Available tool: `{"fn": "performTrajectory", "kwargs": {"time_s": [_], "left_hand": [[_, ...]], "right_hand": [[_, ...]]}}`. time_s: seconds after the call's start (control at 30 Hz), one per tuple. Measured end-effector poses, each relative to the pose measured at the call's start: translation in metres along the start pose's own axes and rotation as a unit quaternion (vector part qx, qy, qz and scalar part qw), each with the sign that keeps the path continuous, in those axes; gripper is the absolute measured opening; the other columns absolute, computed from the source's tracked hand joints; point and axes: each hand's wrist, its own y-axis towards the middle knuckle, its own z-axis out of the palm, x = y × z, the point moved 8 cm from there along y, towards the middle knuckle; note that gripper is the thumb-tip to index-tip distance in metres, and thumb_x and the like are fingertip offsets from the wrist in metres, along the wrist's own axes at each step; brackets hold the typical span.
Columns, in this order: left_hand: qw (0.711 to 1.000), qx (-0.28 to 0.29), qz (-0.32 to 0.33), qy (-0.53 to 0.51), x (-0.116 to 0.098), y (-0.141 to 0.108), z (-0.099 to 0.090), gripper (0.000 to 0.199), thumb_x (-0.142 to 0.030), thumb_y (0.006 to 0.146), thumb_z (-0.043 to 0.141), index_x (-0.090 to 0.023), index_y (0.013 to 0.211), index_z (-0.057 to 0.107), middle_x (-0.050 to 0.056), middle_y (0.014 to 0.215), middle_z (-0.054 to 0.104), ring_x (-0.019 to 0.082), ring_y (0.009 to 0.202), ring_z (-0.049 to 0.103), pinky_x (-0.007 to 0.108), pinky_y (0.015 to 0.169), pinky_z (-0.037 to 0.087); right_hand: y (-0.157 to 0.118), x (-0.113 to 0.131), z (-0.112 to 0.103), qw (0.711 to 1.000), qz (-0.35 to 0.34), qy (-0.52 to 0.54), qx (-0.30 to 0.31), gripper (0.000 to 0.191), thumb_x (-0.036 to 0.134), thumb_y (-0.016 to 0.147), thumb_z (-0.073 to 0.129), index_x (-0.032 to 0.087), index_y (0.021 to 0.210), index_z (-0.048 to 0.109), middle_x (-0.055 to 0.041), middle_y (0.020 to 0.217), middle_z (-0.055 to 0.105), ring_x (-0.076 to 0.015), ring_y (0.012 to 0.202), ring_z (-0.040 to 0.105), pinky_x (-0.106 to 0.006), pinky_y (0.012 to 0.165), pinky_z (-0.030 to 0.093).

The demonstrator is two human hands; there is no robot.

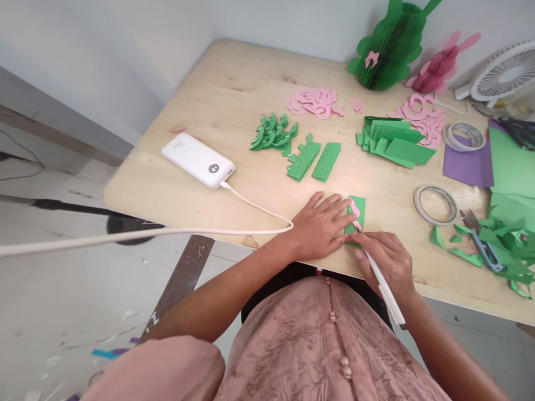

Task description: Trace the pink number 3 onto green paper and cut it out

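A small green paper piece (pixel 360 207) lies near the table's front edge with a pink paper cutout (pixel 355 208) on top of it. My left hand (pixel 321 227) rests flat, its fingers spread, the fingertips pressing on the left side of the green piece and the cutout. In my right hand (pixel 388 262) is a white pen (pixel 383 287), gripped close to its tip, which points at the lower end of the cutout. My fingers partly hide the tip and the lower part of the green piece. Two green strips with drawn outlines (pixel 326 161) lie beyond my left hand.
A white power bank (pixel 198 160) with a cable sits at left. Green cutouts (pixel 273 133), pink cutouts (pixel 315 103) and folded green papers (pixel 395 142) lie farther back. Tape rolls (pixel 436 205), scissors (pixel 485 245) and green scraps are at right. Paper figures (pixel 387 47) and a fan (pixel 507 72) stand behind.
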Motion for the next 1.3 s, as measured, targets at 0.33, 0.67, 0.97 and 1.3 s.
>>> {"fn": "performTrajectory", "kwargs": {"time_s": [0.33,0.67,0.97,1.3], "left_hand": [[1.0,0.011,-0.001,0.009,-0.0007,-0.0001,-0.0004,0.048,-0.038,0.095,0.043,-0.021,0.14,0.046,0.01,0.153,0.037,0.029,0.14,0.031,0.05,0.114,0.021],[1.0,-0.003,0.012,0.016,-0.0016,-0.0019,-0.0013,0.047,-0.041,0.097,0.039,-0.022,0.139,0.046,0.01,0.153,0.038,0.027,0.14,0.032,0.05,0.114,0.022],[0.999,-0.019,0.013,0.043,-0.0014,-0.0024,-0.0011,0.042,-0.039,0.096,0.045,-0.025,0.135,0.051,0.008,0.15,0.043,0.026,0.137,0.036,0.05,0.113,0.026],[0.998,-0.015,0.015,0.058,-0.0028,-0.0045,-0.0002,0.045,-0.039,0.096,0.045,-0.026,0.139,0.048,0.008,0.15,0.042,0.027,0.139,0.035,0.05,0.113,0.027]], "right_hand": [[0.0005,0.0001,0.0001,1.0,0.012,0.007,0.005,0.025,0.011,0.087,0.056,0.017,0.111,0.063,-0.0094,0.091,0.075,-0.0212,0.08,0.069,-0.035,0.075,0.049],[-0.0007,0.0019,0.0005,1.0,0.002,0.0,-0.002,0.023,0.011,0.088,0.055,0.015,0.109,0.062,-0.0093,0.087,0.075,-0.0201,0.078,0.068,-0.035,0.074,0.05],[-0.0016,0.0015,0.0021,1.0,0.012,0.007,-0.013,0.024,0.011,0.088,0.054,0.017,0.109,0.064,-0.0056,0.082,0.074,-0.0201,0.079,0.07,-0.035,0.073,0.05],[-0.0022,-0.0003,0.0015,0.999,0.033,0.027,-0.031,0.023,0.011,0.089,0.054,0.016,0.109,0.064,-0.0072,0.086,0.075,-0.0202,0.079,0.07,-0.036,0.072,0.051]]}}
